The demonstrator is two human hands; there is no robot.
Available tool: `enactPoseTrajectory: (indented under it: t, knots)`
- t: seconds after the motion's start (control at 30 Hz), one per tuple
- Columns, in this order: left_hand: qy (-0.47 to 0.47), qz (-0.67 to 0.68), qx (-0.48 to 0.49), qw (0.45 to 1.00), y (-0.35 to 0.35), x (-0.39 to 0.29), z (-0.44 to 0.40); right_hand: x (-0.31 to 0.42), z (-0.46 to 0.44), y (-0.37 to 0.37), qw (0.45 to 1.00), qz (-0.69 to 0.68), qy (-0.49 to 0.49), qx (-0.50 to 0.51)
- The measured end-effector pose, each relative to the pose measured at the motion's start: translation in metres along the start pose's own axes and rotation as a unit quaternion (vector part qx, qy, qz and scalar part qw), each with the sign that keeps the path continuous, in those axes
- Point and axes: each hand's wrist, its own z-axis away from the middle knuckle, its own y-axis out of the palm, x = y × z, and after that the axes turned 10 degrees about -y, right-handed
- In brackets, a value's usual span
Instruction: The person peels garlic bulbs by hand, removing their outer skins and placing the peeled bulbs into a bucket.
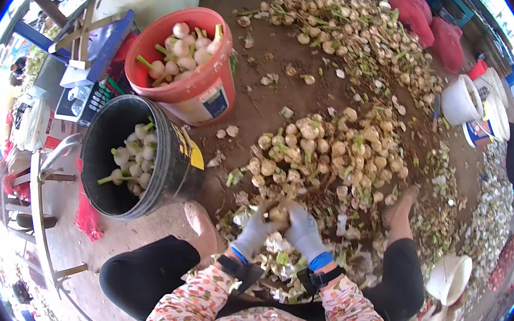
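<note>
In front of my body, my left hand (253,233) and my right hand (306,233) come together, both in pale grey gloves with blue cuffs. A brownish garlic bulb (278,213) is gripped between them, with the fingers of both hands closed around it; the fingertips are partly hidden. Just beyond the hands lies a heap of unpeeled garlic bulbs (340,147), some with short green stems. Loose peelings (281,260) cover the ground under and between my wrists.
To the left stand a black bucket (171,173) and a red bucket (220,91), each holding white peeled bulbs. A second garlic heap (371,31) spreads farther back. White buckets (462,102) stand at right, and a white tub (449,278) lies tipped. My bare feet (202,230) flank the work area.
</note>
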Motion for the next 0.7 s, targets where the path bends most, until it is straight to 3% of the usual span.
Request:
enactPoseTrajectory:
  t: [0.03,0.07,0.1,0.17,0.23,0.3,0.43,0.53,0.63,0.7]
  knots:
    - [0.009,0.048,0.015,0.999,-0.006,0.0,0.001,0.023,-0.003,-0.019,0.992,-0.029,-0.057,-0.112]
    - [0.011,0.083,0.029,0.996,-0.004,-0.019,0.014,0.037,-0.002,-0.037,0.963,-0.239,0.03,-0.124]
    - [0.015,0.118,0.041,0.992,-0.001,-0.041,0.033,0.048,-0.002,-0.05,0.883,-0.436,0.111,-0.132]
    - [-0.002,0.206,0.085,0.975,0.0,-0.056,0.051,0.056,-0.005,-0.066,0.838,-0.501,0.157,-0.144]
    - [0.035,0.172,0.122,0.977,0.004,-0.06,0.063,0.045,-0.007,-0.061,0.887,-0.441,0.11,-0.078]
    - [0.082,0.041,0.07,0.993,0.009,-0.053,0.063,0.048,-0.009,-0.057,0.919,-0.388,0.062,-0.032]
    - [0.044,0.046,0.065,0.996,0.006,-0.05,0.076,0.068,-0.004,-0.065,0.884,-0.458,0.079,-0.059]
    - [0.025,0.116,0.1,0.988,0.003,-0.048,0.082,0.065,0.006,-0.068,0.866,-0.49,0.1,-0.02]
    - [-0.013,0.213,0.139,0.967,0.005,-0.056,0.093,0.063,0.012,-0.067,0.899,-0.43,0.073,-0.029]
    - [-0.033,0.266,0.221,0.938,-0.001,-0.043,0.084,0.071,0.017,-0.072,0.911,-0.408,0.056,-0.038]
